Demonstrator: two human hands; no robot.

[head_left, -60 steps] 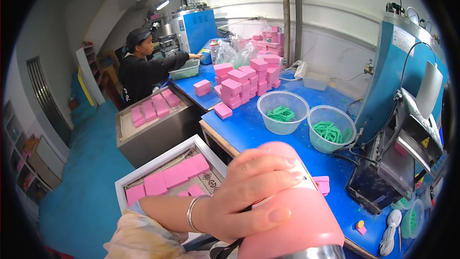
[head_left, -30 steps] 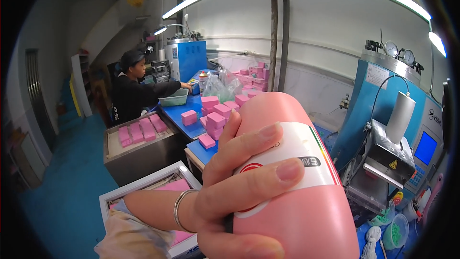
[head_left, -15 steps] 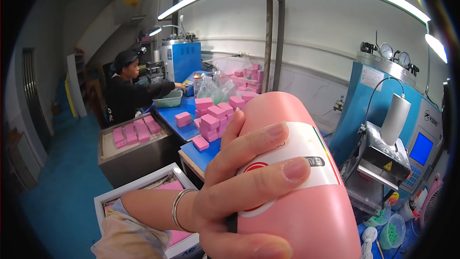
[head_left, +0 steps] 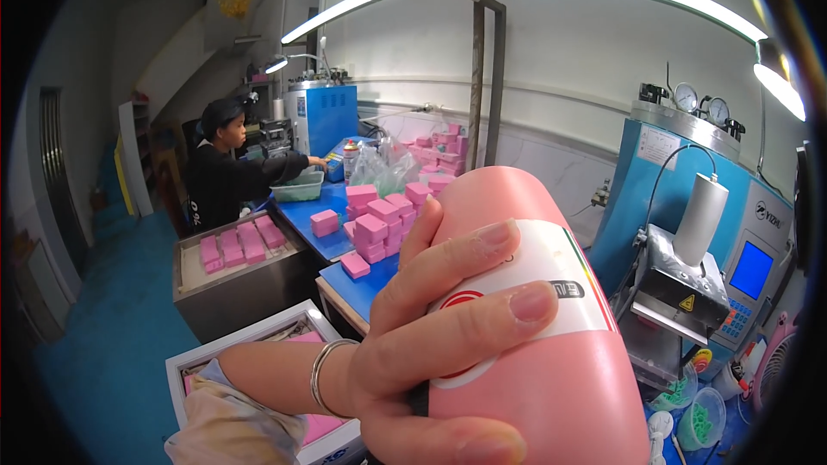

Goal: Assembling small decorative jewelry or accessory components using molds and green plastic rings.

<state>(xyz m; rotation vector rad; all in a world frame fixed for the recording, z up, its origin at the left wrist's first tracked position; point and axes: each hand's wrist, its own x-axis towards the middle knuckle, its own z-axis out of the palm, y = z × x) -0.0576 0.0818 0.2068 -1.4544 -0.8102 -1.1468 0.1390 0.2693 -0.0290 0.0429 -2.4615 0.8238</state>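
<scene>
Close in front of me is a large, rounded pink bottle-shaped container (head_left: 551,379) with a white printed band around its middle. My left hand (head_left: 448,319) is wrapped around its left side, fingers spread across the band. A metal bangle circles the wrist, and a pale patterned sleeve covers the forearm. The bottle's lower end runs out of the picture, so its base is hidden. My right hand does not show. Just beyond my fingers, pink blocks (head_left: 371,230) stand stacked on the blue tabletop (head_left: 360,290).
Below my forearm lies a white-framed box (head_left: 185,346) with pink pieces. A metal tray (head_left: 188,279) holds pink bars at left. A co-worker (head_left: 228,164) reaches toward a green basin (head_left: 299,187). At right stand a blue machine (head_left: 633,198) and clear tubs (head_left: 702,422) of green bits.
The background has shifted slightly left in the view. My left hand's grip on the pink bottle looks the same.
</scene>
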